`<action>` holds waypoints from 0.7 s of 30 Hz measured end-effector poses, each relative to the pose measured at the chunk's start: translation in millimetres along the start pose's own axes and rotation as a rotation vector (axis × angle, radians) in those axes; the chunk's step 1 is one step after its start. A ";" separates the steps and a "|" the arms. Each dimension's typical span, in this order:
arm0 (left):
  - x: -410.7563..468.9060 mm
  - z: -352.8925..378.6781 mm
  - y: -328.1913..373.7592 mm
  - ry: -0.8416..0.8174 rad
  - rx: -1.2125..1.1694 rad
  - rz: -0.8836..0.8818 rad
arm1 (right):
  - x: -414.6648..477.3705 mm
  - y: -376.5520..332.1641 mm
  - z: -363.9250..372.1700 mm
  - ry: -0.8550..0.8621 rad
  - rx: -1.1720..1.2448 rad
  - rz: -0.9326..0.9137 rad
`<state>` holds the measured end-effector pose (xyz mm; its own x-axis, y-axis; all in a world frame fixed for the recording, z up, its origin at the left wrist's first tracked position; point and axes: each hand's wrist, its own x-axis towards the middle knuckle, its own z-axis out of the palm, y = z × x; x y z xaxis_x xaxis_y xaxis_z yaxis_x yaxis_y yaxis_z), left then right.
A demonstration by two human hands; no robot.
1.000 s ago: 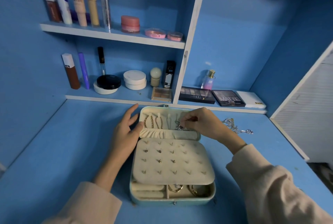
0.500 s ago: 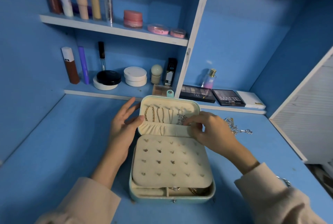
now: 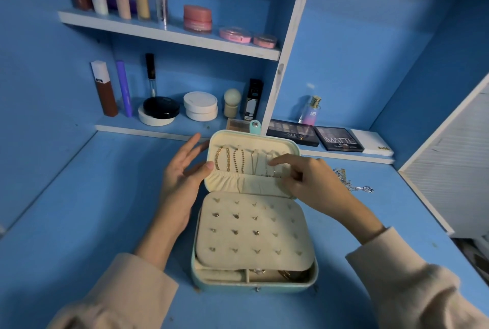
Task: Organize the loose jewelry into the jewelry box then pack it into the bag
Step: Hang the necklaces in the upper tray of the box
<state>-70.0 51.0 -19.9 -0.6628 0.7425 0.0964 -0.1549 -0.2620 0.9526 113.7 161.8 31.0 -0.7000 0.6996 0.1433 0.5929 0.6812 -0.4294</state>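
Jewelry box (image 3: 254,236): open, mid-table.
Left hand (image 3: 180,183): fingers straight, thumb touched left edge of lid (image 3: 264,140).
Right hand (image 3: 312,185): at lid's chains (image 3: 225,159); I couldn't tell its grip.
Loose necklace (image 3: 352,183): lay right of box.

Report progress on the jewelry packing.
Done: gold chains hang in the lid of the teal cream-lined jewelry box; studs sit in its panel. In hand: left hand steadies the lid, right hand works at a thin chain there. Left: silver chain loose on the blue desk, closing, bagging; no bag visible.
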 end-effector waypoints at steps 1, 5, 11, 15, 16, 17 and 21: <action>0.1 -0.4 -0.3 -0.005 0.000 0.003 | 0.6 -0.3 0.5 -0.016 -0.013 0.002; 0.3 -1.7 -0.8 -0.018 0.000 0.029 | 0.0 -3.1 -0.2 -0.137 0.049 0.051; -0.7 -1.3 0.0 -0.031 -0.011 0.046 | 2.9 -7.2 -4.2 -0.184 0.119 0.059; -1.5 -0.6 1.6 -0.031 -0.014 0.048 | -2.4 -5.6 -2.8 -0.025 -0.043 -0.014; -1.4 -0.4 1.8 -0.031 -0.013 0.048 | -3.2 -5.7 -1.6 -0.001 -0.103 -0.023; -1.7 -0.5 1.6 -0.029 -0.012 0.047 | -3.9 -6.2 0.5 0.013 -0.144 -0.028; -1.5 -1.6 0.7 -0.026 -0.010 0.040 | -4.2 -9.8 11.4 0.082 -0.175 -0.065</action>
<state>-70.3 48.7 -19.8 -0.6491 0.7472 0.1425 -0.1356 -0.2981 0.9449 106.2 149.8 24.4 -0.7086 0.6633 0.2405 0.6127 0.7476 -0.2563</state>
